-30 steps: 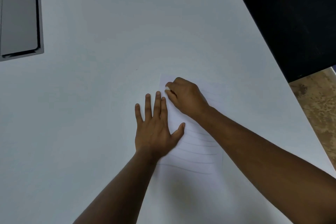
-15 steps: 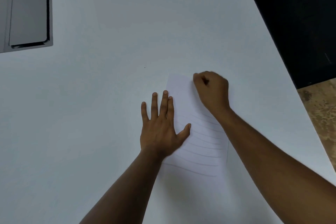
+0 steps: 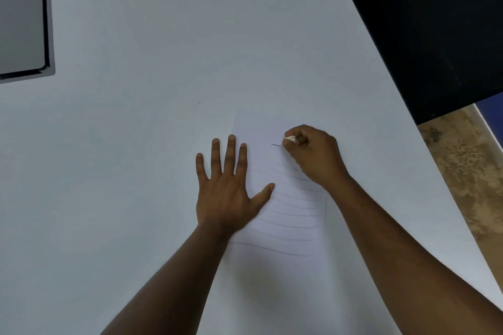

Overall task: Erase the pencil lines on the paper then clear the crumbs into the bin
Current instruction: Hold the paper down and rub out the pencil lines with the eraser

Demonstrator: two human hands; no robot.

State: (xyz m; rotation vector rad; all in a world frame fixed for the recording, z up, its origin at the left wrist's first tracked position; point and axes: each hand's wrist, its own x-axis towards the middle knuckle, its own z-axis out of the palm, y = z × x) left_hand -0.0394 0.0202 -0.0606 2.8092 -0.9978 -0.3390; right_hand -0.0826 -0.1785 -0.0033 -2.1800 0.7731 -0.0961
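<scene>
A white sheet of paper point(image 3: 288, 215) lies on the white table point(image 3: 163, 62), with several faint pencil lines across its lower part. My left hand point(image 3: 227, 187) lies flat with fingers spread, pressing the paper's left edge. My right hand point(image 3: 313, 156) pinches a small white eraser point(image 3: 290, 139) at its fingertips, held down on the upper part of the sheet. A thin dark eraser crumb point(image 3: 275, 145) lies on the paper just left of the eraser. No bin can be made out for certain.
A grey recessed panel point(image 3: 23, 16) is set into the table at the far left. A large black object point(image 3: 435, 30) stands beyond the table's right edge. Brown mottled floor point(image 3: 468, 177) shows to the right.
My right hand has swept with the eraser from the paper's upper left towards its right side. A dark crumb now lies on the sheet. My left hand has kept its place.
</scene>
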